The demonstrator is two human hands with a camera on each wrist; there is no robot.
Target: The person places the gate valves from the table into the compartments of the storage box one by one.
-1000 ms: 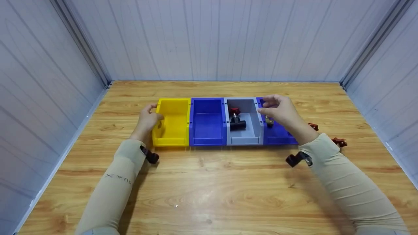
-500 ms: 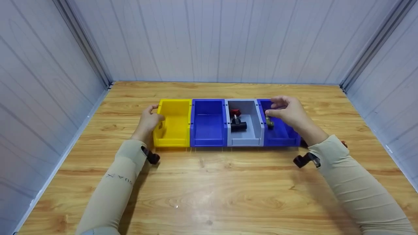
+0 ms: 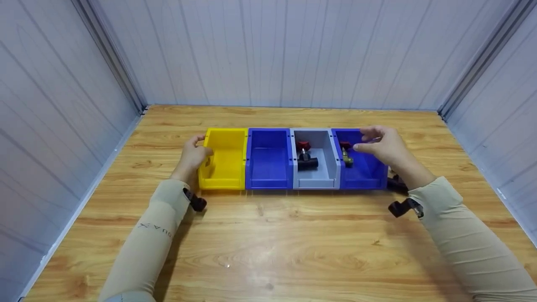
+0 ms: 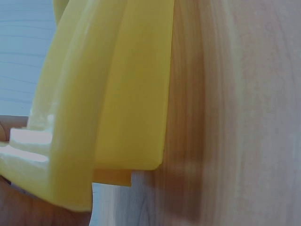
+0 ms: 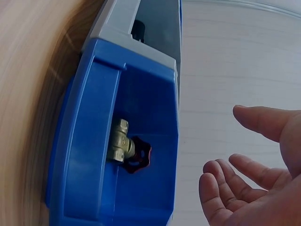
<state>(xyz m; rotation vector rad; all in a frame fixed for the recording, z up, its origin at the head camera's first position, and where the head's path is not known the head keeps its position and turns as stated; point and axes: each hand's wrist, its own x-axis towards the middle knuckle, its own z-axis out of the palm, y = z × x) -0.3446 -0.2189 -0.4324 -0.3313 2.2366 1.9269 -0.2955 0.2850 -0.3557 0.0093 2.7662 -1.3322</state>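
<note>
My left hand [image 3: 193,155] holds the left wall of the yellow bin [image 3: 222,184], thumb over the inside and fingers behind; the left wrist view has that wall close up. Over the right-hand blue bin [image 3: 363,184] hovers my right hand [image 3: 385,146], thumb and fingers apart with nothing between them. A brass valve [image 5: 121,141] with a dark red handwheel [image 5: 139,157] lies in this bin, below the hand in the head view. Next to it, the grey bin [image 3: 315,183] contains a black valve [image 3: 308,163] with a red handle [image 3: 303,145].
Between the yellow and grey bins stands another blue bin [image 3: 268,183], all of them side by side in one row. A black part [image 3: 396,184] lies on the wooden table [image 3: 268,235] by the right wrist, partly covered. Pale panel walls [image 3: 268,50] enclose the back and sides.
My right hand has moved right, from the grey bin's edge to over the right-hand blue bin, uncovering the brass valve. Its forearm now hides red handles on the table. The left hand keeps its hold.
</note>
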